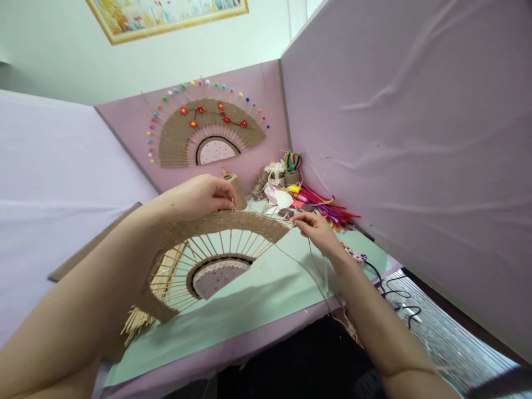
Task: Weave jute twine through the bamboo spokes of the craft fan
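A half-woven fan [216, 244] of thin wooden sticks and brown jute twine stands tilted on the green mat [266, 299], with a pink dotted half-circle at its centre. My left hand [199, 195] is closed on the fan's upper rim, pinching the sticks there. My right hand [316, 228] is closed at the fan's right end, pinching the jute twine [310, 266], which trails down toward the table's front edge.
A finished fan [208, 133] with red flowers and coloured beads hangs on the pink back panel. A twine spool [236, 188], scissors in a cup [292, 169] and coloured pipe cleaners [328, 206] sit in the back corner. Pink panels wall both sides. A black cable [390, 288] lies right.
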Tool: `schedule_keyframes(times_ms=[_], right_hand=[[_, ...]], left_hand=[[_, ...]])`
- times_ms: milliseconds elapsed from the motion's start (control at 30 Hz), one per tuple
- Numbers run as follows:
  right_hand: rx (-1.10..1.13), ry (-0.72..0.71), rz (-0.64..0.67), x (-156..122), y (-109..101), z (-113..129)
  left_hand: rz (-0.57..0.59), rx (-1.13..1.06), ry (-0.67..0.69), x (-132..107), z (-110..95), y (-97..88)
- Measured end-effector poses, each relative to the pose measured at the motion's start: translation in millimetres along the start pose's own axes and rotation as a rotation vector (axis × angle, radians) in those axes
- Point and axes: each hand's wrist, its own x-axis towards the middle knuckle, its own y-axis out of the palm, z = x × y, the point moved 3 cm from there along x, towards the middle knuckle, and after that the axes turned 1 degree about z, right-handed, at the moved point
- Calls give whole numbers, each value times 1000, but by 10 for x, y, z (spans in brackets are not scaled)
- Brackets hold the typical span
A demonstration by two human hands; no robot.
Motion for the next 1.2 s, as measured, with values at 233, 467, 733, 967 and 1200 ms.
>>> schedule_keyframes(times_ms=[233, 467, 733, 967, 1200], right_hand=[[-68, 10, 173, -116, 220, -146], [87, -78, 257, -142, 116, 15], [676, 39, 114, -204, 382, 44], [1011, 170, -4, -230, 598, -48], [1148, 262, -1, -271, 708, 2]], left_hand=[[-6, -16, -5, 26, 26, -7], [58, -105, -13, 88, 35, -17], [123, -161, 25, 193, 41, -11], [113, -227, 47, 268, 114, 51], [-196, -61, 104, 229, 31, -30]])
